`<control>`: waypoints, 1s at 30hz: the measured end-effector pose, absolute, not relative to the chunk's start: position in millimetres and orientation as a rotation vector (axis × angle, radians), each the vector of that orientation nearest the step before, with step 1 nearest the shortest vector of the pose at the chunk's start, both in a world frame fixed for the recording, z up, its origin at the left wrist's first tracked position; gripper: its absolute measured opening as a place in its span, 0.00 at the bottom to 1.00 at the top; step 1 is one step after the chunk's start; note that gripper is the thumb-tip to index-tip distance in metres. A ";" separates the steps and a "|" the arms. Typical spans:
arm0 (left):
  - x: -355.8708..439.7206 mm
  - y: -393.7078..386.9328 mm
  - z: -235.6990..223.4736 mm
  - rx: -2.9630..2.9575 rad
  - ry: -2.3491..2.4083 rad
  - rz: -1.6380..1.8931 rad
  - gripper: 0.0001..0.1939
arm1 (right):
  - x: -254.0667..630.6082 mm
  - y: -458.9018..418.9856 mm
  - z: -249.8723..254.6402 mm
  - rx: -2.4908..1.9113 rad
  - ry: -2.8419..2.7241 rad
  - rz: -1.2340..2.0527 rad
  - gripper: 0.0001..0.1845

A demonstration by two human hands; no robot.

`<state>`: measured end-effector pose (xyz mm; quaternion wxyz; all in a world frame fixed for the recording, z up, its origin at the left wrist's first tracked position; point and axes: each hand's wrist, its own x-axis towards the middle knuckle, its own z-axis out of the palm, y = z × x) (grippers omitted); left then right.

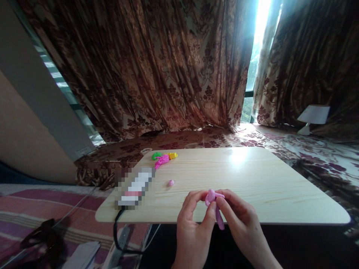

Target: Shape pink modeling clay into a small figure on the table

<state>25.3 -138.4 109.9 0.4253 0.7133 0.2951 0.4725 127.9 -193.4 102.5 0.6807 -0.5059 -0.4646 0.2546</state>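
Note:
Both my hands meet over the near edge of a pale wooden table (252, 179). My left hand (193, 228) and my right hand (241, 224) pinch a pink balloon (213, 203) between thumbs and fingers; its knotted bulge sits on top and a thin tail hangs down between the hands. A small pink blob (171, 182) lies on the table just beyond my left hand. Farther back at the table's left corner lie a green balloon (156, 155), a bright pink balloon (162, 161) and a yellow balloon (172, 155).
A blurred oblong object (134, 188) lies on the table's left side with a black cord (116, 233) hanging off the edge. Patterned brown curtains (157, 67) hang behind. A striped cover (42, 209) spreads at left, and a white lamp (311, 117) stands at right.

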 end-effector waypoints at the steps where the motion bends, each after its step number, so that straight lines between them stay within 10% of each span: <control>1: 25.8 -138.6 109.7 1.789 0.742 1.191 0.05 | 127.9 -193.4 102.5 -1.139 -1.047 0.568 0.11; 30: 20.0 -130.1 119.7 1.418 0.625 0.982 0.10 | 131.5 -192.4 98.1 -1.281 -1.222 0.391 0.04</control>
